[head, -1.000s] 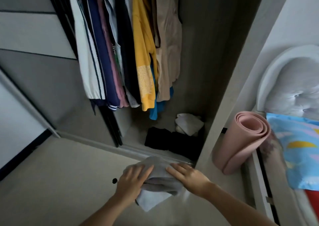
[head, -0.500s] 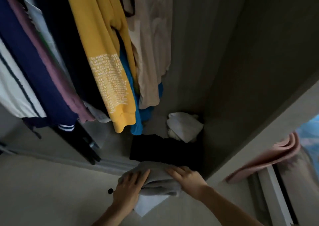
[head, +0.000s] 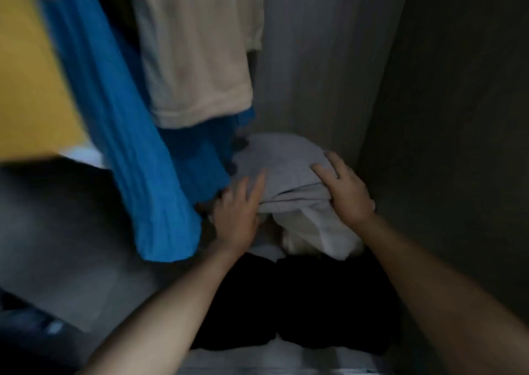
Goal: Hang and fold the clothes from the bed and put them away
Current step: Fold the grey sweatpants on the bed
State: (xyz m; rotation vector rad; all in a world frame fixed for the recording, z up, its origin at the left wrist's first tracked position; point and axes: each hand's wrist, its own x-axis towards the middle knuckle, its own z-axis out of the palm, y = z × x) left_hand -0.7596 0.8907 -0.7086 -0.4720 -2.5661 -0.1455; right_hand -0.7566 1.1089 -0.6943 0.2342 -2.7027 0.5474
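Head view, near to far. Two bare forearms reach in from the bottom of the frame, into the wardrobe. Between them, low centre, black clothes (head: 300, 303) lie folded on the wardrobe floor (head: 257, 360).

Just past those, the left grip (head: 237, 217) and right grip (head: 347, 194), both bare hands, are on the grey fold (head: 283, 168), the task's thing, mid-frame. It sits on top of a white pile (head: 315, 237) in the back right corner.

Grip state:
- Left: flat against the left side of the fold, fingers fairly straight.
- Right: spread over the fold's top right edge, fingers fairly straight.
- Neither looks curled round the cloth. Thumbs are partly hidden, so a pinch underneath can't be ruled out.

A blue garment (head: 134, 145) hangs down left of centre, its hem beside the left grip. It looks to brush the knuckles, but blur makes that unsure. Behind it hang a beige shirt (head: 194, 54) at upper centre and a yellow garment (head: 25, 74) at upper left. The wardrobe wall (head: 458, 117) fills the right side.

Step, as a judgement: putting away, with the folded piece being set onto the stack. Folding of this piece looks done.

Next move calls for pressing the fold level so it doesn't slide off the uneven white pile, then drawing both grips straight back. They should stay low under the blue hem so nothing drags or comes unfolded.
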